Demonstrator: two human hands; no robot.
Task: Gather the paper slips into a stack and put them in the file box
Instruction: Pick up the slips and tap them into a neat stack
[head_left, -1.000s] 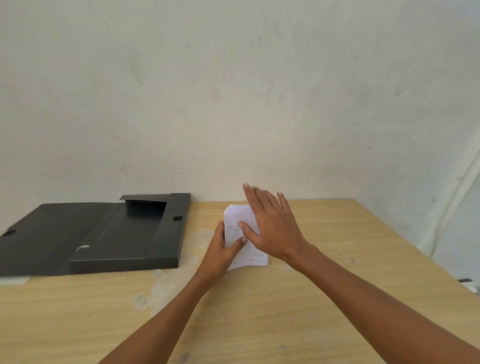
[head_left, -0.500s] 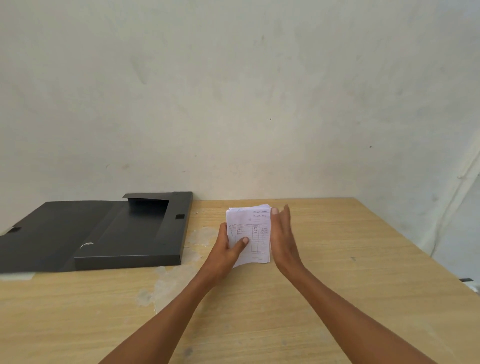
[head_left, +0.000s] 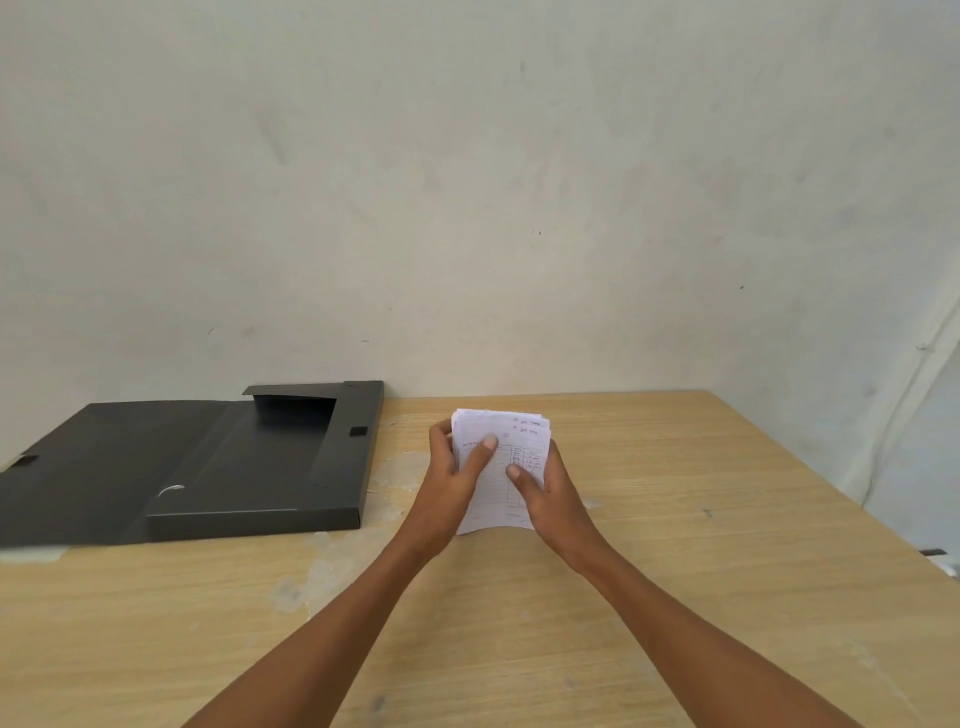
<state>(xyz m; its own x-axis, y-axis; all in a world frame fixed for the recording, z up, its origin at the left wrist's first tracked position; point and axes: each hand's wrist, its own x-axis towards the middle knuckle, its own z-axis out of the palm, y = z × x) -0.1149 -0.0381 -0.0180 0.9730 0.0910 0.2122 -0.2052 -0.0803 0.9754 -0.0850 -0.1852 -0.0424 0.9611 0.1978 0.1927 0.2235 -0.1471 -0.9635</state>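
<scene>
A stack of white paper slips (head_left: 511, 441) with printed tables and handwriting stands tilted up off the wooden table, near its middle. My left hand (head_left: 451, 480) grips the stack's left edge, thumb across the front sheet. My right hand (head_left: 546, 493) grips the right edge, its thumb also on the front. The black file box (head_left: 270, 467) lies open to the left of the stack, its lid flap spread flat further left. The box's tray looks empty.
The wooden table (head_left: 675, 519) has worn pale patches between the box and the slips. A plain wall stands right behind it. The table's right edge slants away at the right, with a white cable on the wall beyond.
My right hand went from lying flat over the slips to closing on their right edge. The stack has been squared and raised upright between both hands.
</scene>
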